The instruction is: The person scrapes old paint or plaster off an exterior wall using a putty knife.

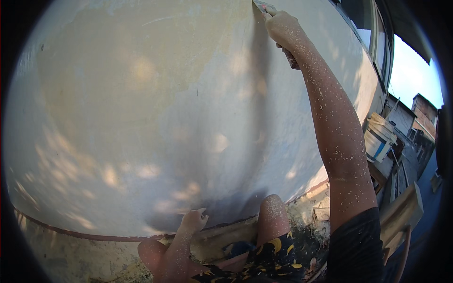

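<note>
High on the wall, my right hand (pixel 281 26) grips a scraper (pixel 291 60). Its handle sticks out below my fist, and its metal blade meets the wall near the top edge of the view. The painted wall (pixel 219 116) is pale grey-white, with a large yellowish patch (pixel 134 67) on the left and dappled sunlight across it. Low down, close to the wall's base, my left hand (pixel 194 220) has its fingers partly curled; whether anything is in them is hidden. Small pale flakes cover my right arm and knee.
A reddish-brown line (pixel 106 237) runs along the wall's foot, above a rough, stained ledge (pixel 81 253). To the right are a white plastic bucket (pixel 378 139) and a wooden bench (pixel 401 215). A window (pixel 378 39) sits at upper right.
</note>
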Tool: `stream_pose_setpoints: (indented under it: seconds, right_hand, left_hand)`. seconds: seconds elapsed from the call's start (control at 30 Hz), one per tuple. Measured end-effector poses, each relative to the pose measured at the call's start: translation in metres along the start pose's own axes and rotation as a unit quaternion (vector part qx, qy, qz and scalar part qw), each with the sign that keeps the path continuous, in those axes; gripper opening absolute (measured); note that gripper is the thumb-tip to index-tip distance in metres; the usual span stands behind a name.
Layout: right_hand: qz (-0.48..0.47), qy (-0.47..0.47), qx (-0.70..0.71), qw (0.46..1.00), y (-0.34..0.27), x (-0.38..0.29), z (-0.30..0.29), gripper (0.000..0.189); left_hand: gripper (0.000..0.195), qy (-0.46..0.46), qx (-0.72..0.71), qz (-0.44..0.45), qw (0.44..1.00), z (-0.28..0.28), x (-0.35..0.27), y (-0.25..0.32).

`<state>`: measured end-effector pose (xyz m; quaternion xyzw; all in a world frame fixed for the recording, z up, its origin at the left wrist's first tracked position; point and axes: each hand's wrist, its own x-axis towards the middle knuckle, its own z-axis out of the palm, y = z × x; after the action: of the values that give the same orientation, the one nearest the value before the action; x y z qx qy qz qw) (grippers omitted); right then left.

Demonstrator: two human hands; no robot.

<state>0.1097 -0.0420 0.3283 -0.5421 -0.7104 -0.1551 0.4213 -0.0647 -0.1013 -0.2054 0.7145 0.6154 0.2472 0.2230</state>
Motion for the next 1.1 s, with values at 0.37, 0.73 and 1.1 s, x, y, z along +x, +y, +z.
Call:
stream_pose_setpoints:
  seconds: [0.37,0.73,1.1]
  right_hand:
    - [-0.084,0.068,-0.088,0.99,0.027,0.0,0.027,0.046]
    - [-0.059,0.041,-0.04,0.997,0.006,0.006,0.01,0.044]
    - [-0.022,-0.022,-0.011,0.999,-0.007,0.006,-0.004,0.044]
  left_hand:
    - [0.045,0.002,0.011,0.006,1.0,-0.007,-0.003,0.003]
    - [0.046,-0.011,0.002,0.004,1.0,-0.001,0.007,-0.001]
    - [0.046,-0.024,0.01,0.013,1.0,-0.006,0.003,0.005]
